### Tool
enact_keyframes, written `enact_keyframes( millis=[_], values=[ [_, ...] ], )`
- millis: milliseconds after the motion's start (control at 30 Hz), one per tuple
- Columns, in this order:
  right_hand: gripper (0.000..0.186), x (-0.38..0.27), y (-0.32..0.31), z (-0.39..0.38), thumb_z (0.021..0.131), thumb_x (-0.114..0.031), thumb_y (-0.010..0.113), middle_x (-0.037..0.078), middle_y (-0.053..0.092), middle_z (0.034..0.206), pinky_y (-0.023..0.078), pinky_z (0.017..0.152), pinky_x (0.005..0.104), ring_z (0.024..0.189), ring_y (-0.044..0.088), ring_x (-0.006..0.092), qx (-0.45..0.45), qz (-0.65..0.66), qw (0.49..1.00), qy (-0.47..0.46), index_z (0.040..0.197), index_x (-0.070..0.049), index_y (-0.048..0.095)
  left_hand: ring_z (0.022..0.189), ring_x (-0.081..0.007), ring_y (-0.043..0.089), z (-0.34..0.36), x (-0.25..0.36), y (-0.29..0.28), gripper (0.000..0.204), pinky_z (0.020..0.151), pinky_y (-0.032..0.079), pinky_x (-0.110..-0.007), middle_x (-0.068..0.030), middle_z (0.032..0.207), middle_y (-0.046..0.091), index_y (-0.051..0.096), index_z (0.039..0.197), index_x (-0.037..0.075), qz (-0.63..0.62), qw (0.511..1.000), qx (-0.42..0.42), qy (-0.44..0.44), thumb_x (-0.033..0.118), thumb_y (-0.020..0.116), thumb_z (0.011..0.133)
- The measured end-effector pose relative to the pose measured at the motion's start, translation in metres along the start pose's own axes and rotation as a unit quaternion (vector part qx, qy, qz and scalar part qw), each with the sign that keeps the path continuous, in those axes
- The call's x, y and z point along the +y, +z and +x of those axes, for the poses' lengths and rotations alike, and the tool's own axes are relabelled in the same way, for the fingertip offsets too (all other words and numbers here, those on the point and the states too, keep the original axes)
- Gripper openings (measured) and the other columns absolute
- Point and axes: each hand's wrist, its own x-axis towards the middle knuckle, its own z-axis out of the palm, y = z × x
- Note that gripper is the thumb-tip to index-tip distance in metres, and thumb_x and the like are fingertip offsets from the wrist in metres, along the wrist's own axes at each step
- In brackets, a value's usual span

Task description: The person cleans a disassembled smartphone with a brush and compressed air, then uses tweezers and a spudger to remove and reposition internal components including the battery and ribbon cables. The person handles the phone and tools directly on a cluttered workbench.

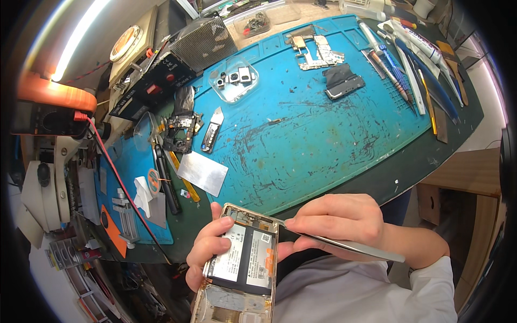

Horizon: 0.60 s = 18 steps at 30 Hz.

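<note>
My left hand grips an opened phone by its left edge, its fingers reaching over the rim onto the white battery inside. The phone's metal frame is tilted, with bare compartments above and below the battery. At its upper right edge is my right hand, closed round a pair of grey metal tweezers. Their wide end points right, beyond my palm. The tips meet the phone's edge near my fingers; exactly what they touch is hidden.
On the blue mat lie a circuit board, a black phone part, a blade, a metal plate and a clear dish of small cameras. Several tools lie right; a red cable runs down the left.
</note>
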Motion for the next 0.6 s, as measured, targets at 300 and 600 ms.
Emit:
enact_keyframes(
  millis=[300,600],
  values=[
    [0.029,0.0,-0.005,0.0,0.086,-0.016,0.088,0.011,0.077,0.099,0.061,0.062,0.0324,0.078,0.076,0.0245,-0.018,0.031,0.999,0.023,0.11,-0.002,0.079,0.112,-0.0233,0.067,0.002,-0.005,0.01,0.116,0.112,0.056,-0.057,-0.0041,0.126,0.045,0.026,0.134,0.008,0.074,0.995,0.061,0.03,0.045,0.106,0.058],
    [0.033,0.0,0.0,-0.001,0.077,-0.013,0.091,0.009,0.078,0.096,0.062,0.066,0.032,0.083,0.078,0.023,-0.014,0.007,1.0,0.008,0.107,-0.004,0.079,0.114,-0.024,0.067,0.0,-0.01,0.011,0.114,0.114,0.054,-0.056,-0.0047,0.124,0.046,0.029,0.131,0.007,0.03,0.997,0.074,0.023,0.04,0.108,0.056]
  ],
)
